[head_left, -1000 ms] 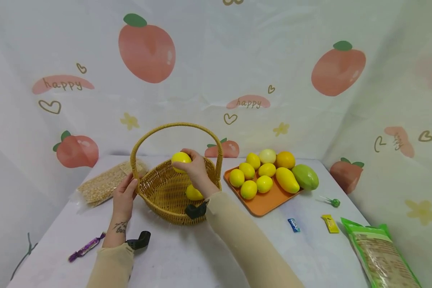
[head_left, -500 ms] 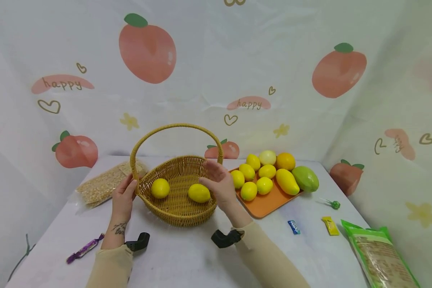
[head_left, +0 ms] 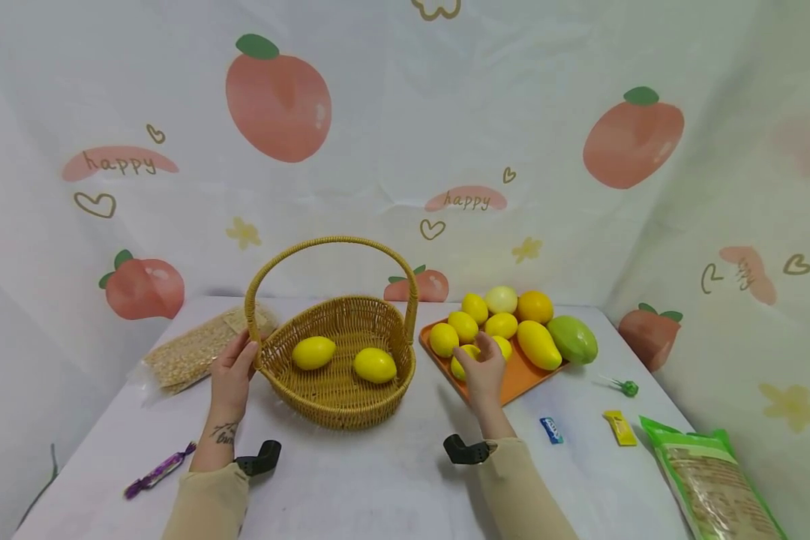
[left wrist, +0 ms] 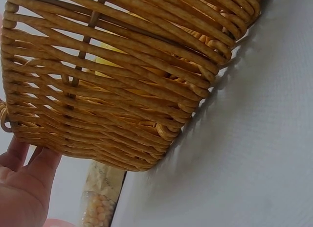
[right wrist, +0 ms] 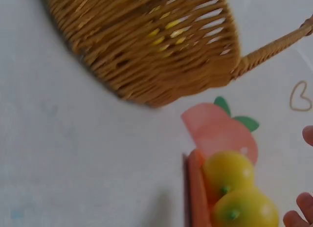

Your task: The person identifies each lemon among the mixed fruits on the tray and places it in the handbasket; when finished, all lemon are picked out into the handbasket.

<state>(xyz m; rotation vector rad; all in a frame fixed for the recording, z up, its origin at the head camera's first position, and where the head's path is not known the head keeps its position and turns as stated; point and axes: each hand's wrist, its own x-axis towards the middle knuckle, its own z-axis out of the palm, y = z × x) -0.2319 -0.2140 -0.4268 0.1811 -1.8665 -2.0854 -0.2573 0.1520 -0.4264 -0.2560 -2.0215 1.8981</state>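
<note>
A wicker basket [head_left: 340, 411] with a tall arched handle stands on the table, two lemons [head_left: 313, 352] lying apart inside it. My left hand [head_left: 231, 382] grips the basket's left side at the handle's foot; its fingers [left wrist: 41, 168] touch the weave in the left wrist view. Over the front of an orange tray [head_left: 523, 384], my right hand [head_left: 484, 375] holds nothing, thumb and fingers parted. Just behind it, partly hidden, is a lemon [head_left: 457, 369]. The right wrist view catches only fingertips [right wrist: 305, 205] at its edge, beside lemons [right wrist: 244, 210] on the tray.
Also on the tray are more lemons, a yellow mango [head_left: 538, 345], an orange [head_left: 535, 307], a pale round fruit [head_left: 502, 300] and a green fruit [head_left: 572, 340]. Around lie bagged kernels [head_left: 189, 352], a purple-wrapped candy [head_left: 160, 471], small candies [head_left: 551, 430], a lollipop [head_left: 626, 388] and a green-edged bag [head_left: 715, 480].
My right hand has let go of a lemon in the basket and moved right to the tray. That lemon has rolled slightly rightward. My left hand stays on the basket.
</note>
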